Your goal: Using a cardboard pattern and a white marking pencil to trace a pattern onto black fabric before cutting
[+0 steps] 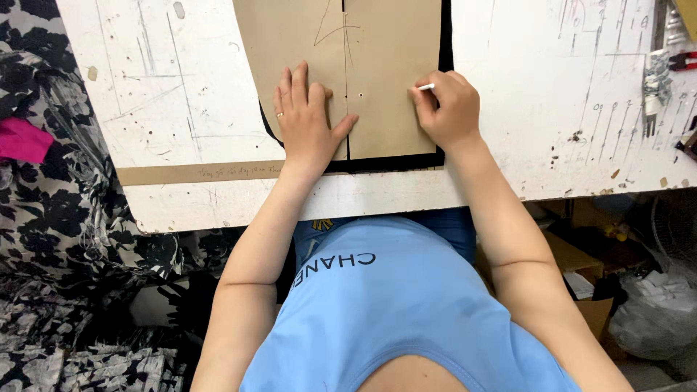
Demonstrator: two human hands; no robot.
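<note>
My left hand (306, 120) lies flat, fingers spread, on a brown cardboard pattern piece (385, 58) that rests on black fabric (392, 161) on the white table (544, 109). A ring shows on one finger. My right hand (450, 109) is closed around a small white piece of chalk (426, 87), its tip against the cardboard near the pattern's right part. Pencil lines and two small holes mark the cardboard, and a seam runs down its middle.
A brown paper strip (196, 173) lies along the table's near left. Black-and-white floral fabric (51, 196) is piled at the left with a pink scrap (22, 139). Tools with red handles (682, 62) sit at the far right. Boxes and bags (653, 305) stand under the table.
</note>
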